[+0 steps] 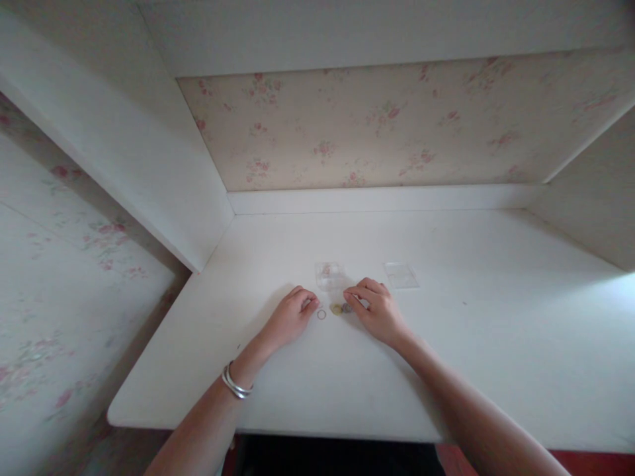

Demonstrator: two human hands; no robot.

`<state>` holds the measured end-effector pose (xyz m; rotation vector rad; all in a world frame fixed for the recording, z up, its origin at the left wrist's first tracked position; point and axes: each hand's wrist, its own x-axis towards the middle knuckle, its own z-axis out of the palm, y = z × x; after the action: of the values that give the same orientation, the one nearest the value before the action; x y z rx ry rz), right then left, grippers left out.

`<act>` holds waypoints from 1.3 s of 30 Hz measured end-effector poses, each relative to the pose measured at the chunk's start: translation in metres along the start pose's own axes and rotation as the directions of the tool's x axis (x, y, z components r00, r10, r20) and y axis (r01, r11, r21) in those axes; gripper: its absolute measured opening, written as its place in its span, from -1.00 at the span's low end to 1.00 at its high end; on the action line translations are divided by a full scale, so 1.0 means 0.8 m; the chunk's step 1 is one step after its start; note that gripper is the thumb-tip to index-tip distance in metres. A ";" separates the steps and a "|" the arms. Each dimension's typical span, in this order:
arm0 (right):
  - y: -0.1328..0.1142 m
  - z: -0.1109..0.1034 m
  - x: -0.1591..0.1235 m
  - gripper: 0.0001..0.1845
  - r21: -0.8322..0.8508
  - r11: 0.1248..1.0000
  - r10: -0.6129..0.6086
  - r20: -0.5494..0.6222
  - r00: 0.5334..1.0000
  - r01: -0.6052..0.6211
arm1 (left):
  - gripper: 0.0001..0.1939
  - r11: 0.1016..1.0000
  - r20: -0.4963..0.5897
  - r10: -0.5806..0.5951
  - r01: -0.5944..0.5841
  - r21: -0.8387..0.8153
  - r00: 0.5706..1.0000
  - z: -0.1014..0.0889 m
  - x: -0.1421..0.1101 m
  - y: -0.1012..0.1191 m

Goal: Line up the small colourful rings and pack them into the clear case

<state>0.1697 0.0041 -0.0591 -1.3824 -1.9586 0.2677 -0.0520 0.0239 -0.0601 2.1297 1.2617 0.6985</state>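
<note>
My left hand (296,313) rests on the white desk with its fingers curled and thumb and forefinger pinched together. Just right of its fingertips lies a thin copper-coloured ring (321,315). My right hand (376,309) is closed in a pinch too, above a grey ring-like piece (346,308) that it partly hides. Touching or very near that piece is a yellowish ring (337,309). Whatever either pinch holds is too small to make out. Behind the hands sits a clear plastic box (329,269) with something small and reddish showing in it.
A flat clear plastic lid or tray (401,276) lies right of the box. The white desk (496,357) has a rounded front left corner. White panels (163,152) flank it on both sides, a shelf (347,36) hangs above, and flowered wallpaper (297,125) covers the back.
</note>
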 end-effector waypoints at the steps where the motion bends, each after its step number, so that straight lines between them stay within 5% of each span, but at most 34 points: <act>1: 0.000 -0.001 -0.001 -0.75 -0.002 1.000 -0.004 -0.002 1.000 0.004 | -0.75 1.000 -0.020 -0.016 0.016 -0.009 1.000 0.000 0.002 -0.001; 6: -0.004 -0.004 -0.004 -0.76 0.013 1.000 -0.009 -0.005 1.000 0.009 | -0.70 0.998 -0.149 -0.068 0.068 0.000 0.986 -0.002 0.024 0.002; 12: -0.007 -0.005 -0.006 -0.79 0.043 0.999 -0.026 0.023 0.999 0.025 | -0.78 0.993 -0.267 0.071 -0.043 0.110 0.961 -0.005 0.081 0.011; 18: -0.006 -0.007 -0.005 -0.78 0.029 0.999 -0.035 0.019 0.999 0.034 | -0.78 0.951 -0.129 0.095 -0.052 0.304 0.987 0.010 0.109 0.003; 21: -0.005 -0.008 -0.005 -0.78 0.034 0.999 -0.035 0.021 0.999 0.034 | -0.75 0.936 -0.104 0.083 -0.042 0.349 0.991 0.010 0.104 0.001; 26: -0.006 -0.007 -0.008 -0.77 0.033 0.998 -0.060 0.035 0.998 0.059 | -0.75 0.956 -0.237 0.122 -0.049 0.290 0.964 -0.009 0.087 0.000; 39: -0.052 0.010 -0.004 -0.78 -0.196 0.933 -0.217 0.358 0.908 0.301 | -0.75 0.997 -0.181 -0.030 0.042 0.061 0.983 -0.024 0.010 -0.026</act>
<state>0.1345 -0.0143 -0.0435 -1.2658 -2.5040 0.1372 -0.0742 0.0432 -0.0596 2.1286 1.4319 0.8614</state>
